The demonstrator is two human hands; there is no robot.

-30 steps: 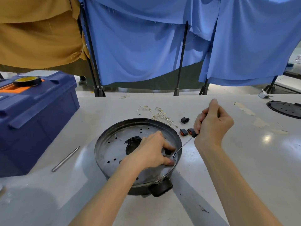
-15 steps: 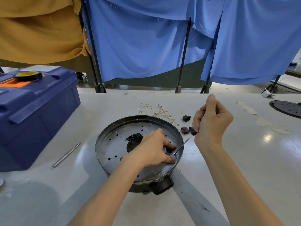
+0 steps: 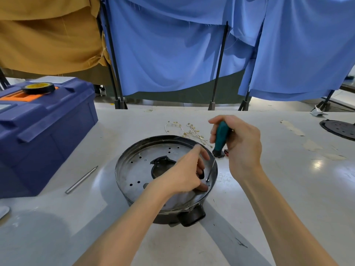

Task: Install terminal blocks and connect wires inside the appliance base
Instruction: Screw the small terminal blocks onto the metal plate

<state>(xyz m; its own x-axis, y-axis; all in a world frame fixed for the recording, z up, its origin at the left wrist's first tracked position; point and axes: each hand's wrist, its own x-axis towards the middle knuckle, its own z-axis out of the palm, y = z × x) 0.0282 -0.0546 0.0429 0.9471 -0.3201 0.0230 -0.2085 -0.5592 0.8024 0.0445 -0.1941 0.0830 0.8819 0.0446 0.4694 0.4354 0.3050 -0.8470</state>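
The right grip [image 3: 242,148] is clenched round the green plastic handle of a slim steel-shafted screwdriver [image 3: 221,136]. The shaft slants down and toward the left grip [image 3: 184,176], crossing over the raised rim of the round dark metal appliance base [image 3: 134,169]. Its tip meets a small screw [image 3: 207,180] on the base's silvery perforated plate, close inside the rim. The left grip rests on that plate just beside the tip, thumb flat, fingers bent over a dark oval spot. I cannot tell whether they hold anything.

Bare pale table [image 3: 288,198] lies open outward of the right grip and on the near side of both forearms. The rim hems the tip on its outer side, and the left fingers crowd it on the inner side.

Just under the right grip, partly hidden by the handle, sits a small black-and-red terminal block [image 3: 225,153]. Beyond both grips a loose tangle of thin pale wires with brass ends [image 3: 190,131] lies near the base's far rim. Left of the left grip, well apart, lies a thin grey metal rod [image 3: 81,179]. Farther left is a blue plastic toolbox [image 3: 48,135] carrying a black tape roll with a yellow core [image 3: 38,88]. Far right of the right grip a black perforated disc [image 3: 340,129] lies at the picture's border.

I count one each of the base, screwdriver, screw, block in sight, wire tangle, rod, toolbox, tape roll and disc.
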